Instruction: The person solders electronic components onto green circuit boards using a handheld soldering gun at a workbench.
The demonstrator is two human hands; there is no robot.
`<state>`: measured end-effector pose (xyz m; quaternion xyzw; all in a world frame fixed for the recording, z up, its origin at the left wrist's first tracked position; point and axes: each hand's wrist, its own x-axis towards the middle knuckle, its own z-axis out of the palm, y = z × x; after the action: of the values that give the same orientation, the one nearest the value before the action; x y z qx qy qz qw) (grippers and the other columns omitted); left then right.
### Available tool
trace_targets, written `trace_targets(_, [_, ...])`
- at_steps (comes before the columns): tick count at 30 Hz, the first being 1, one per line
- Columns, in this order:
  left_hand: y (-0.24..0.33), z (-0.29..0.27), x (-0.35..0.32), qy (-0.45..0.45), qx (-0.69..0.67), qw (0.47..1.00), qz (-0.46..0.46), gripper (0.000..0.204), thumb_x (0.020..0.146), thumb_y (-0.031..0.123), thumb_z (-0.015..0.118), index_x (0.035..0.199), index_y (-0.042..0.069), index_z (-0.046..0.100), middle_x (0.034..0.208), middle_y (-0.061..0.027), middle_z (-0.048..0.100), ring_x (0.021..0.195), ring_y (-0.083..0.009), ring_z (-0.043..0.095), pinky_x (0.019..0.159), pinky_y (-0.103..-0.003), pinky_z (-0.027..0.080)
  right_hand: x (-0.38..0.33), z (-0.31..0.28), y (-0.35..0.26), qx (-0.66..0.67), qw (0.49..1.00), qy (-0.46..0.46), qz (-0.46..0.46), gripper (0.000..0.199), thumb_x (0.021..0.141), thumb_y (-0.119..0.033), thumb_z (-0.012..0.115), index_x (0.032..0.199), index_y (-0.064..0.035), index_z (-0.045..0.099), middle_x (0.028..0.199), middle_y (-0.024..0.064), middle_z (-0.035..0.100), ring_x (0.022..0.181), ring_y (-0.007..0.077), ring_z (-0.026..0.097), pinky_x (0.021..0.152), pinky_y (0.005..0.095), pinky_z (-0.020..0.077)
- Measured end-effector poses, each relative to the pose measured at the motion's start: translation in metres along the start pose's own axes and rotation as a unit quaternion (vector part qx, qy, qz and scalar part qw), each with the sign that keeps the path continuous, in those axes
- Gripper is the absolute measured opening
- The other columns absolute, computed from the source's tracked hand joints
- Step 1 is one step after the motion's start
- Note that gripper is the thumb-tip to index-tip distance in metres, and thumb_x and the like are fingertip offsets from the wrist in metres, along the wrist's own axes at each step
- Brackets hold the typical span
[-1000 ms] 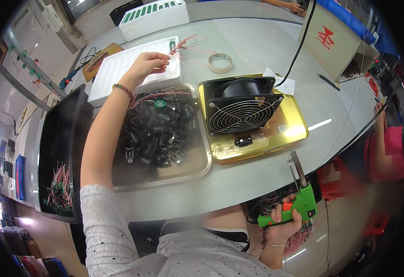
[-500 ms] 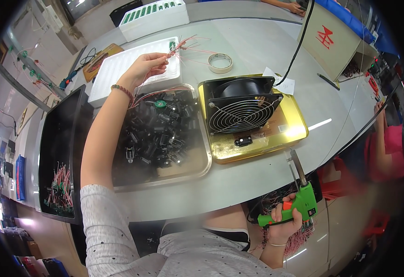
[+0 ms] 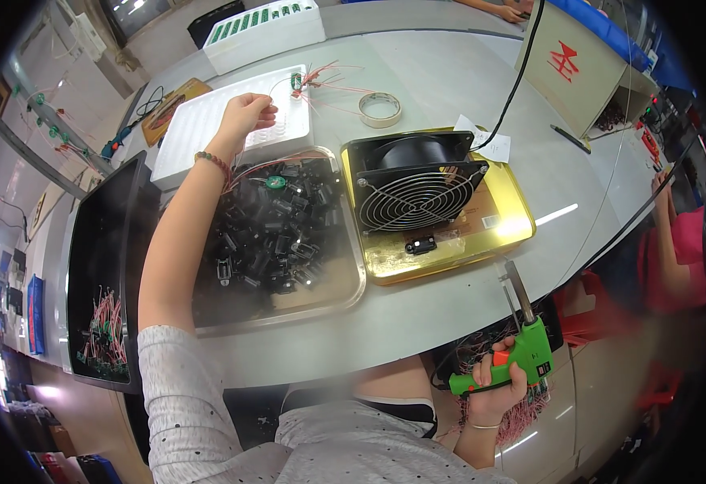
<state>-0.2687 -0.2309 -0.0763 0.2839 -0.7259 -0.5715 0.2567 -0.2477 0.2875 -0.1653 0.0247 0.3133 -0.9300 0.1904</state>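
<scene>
Left hand [image 3: 244, 113]: fingers pinched on thin red wires over the white foam tray [image 3: 199, 129], far-left of counter [image 3: 449, 81]; right hand [image 3: 498, 379]: fingers clamped on green soldering gun [image 3: 522, 347], below near edge; step, judged: laying a wired part down; next calls for gentle release.

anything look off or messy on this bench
Mostly orderly. What stands out: a small green part with loose red wires lies splayed on the bare table beyond the white foam tray, outside any tray, near the left hand. A haze blurs the tray of black parts.
</scene>
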Motion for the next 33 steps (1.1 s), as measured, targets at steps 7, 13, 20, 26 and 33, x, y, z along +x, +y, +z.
trace_targets(7, [-0.003, -0.016, -0.002, -0.019, 0.059, 0.998, -0.020, 0.018, 0.077, 0.014, 0.053, 0.080, -0.003, 0.058, 0.076, -0.0084, 0.057, 0.065, -0.0130, 0.055, 0.063, -0.024, 0.049, 0.000, 0.001, -0.001, -0.001, 1.000, -0.003, 0.002, 0.039, 0.071, -0.018, 0.047, 0.104, 0.0011, 0.038, 0.093, 0.0130, 0.049, 0.041, 0.0150, 0.040, 0.038, 0.0266, 0.0318])
trace_targets(13, [-0.001, -0.014, -0.002, -0.059, 0.117, 0.991, -0.038, 0.016, 0.077, 0.016, 0.053, 0.080, 0.001, 0.057, 0.074, -0.0056, 0.057, 0.064, -0.0105, 0.054, 0.064, -0.023, 0.048, 0.001, 0.001, -0.001, -0.009, 1.000, -0.020, 0.003, 0.038, 0.073, -0.018, 0.046, 0.105, 0.0010, 0.039, 0.095, 0.0117, 0.050, 0.042, 0.0137, 0.039, 0.039, 0.0257, 0.0324])
trace_targets(20, [-0.001, -0.012, 0.002, -0.068, 0.054, 0.996, -0.032, 0.006, 0.077, 0.015, 0.052, 0.075, 0.009, 0.051, 0.071, -0.0002, 0.052, 0.060, -0.0066, 0.050, 0.062, -0.023, 0.047, 0.000, 0.003, -0.001, -0.016, 1.000, -0.026, 0.005, 0.038, 0.073, -0.018, 0.047, 0.107, 0.0005, 0.040, 0.095, 0.0101, 0.052, 0.043, 0.0121, 0.038, 0.040, 0.0243, 0.0329])
trace_targets(26, [0.006, -0.010, -0.003, -0.049, -0.026, 0.998, -0.039, 0.004, 0.076, 0.012, 0.052, 0.076, 0.008, 0.051, 0.075, -0.0016, 0.052, 0.064, -0.0084, 0.050, 0.064, -0.025, 0.047, 0.002, 0.004, -0.001, -0.018, 0.999, -0.027, 0.003, 0.038, 0.073, -0.017, 0.047, 0.106, 0.0007, 0.040, 0.094, 0.0097, 0.052, 0.042, 0.0119, 0.038, 0.040, 0.0242, 0.0328])
trace_targets(33, [0.006, -0.014, -0.007, -0.050, -0.116, 0.991, -0.049, 0.004, 0.076, 0.012, 0.054, 0.078, 0.009, 0.051, 0.084, -0.0020, 0.056, 0.069, -0.0081, 0.051, 0.064, -0.021, 0.045, 0.002, 0.003, -0.002, -0.015, 0.999, -0.029, 0.005, 0.037, 0.074, -0.018, 0.047, 0.106, 0.0005, 0.040, 0.094, 0.0097, 0.051, 0.043, 0.0119, 0.038, 0.040, 0.0242, 0.0329])
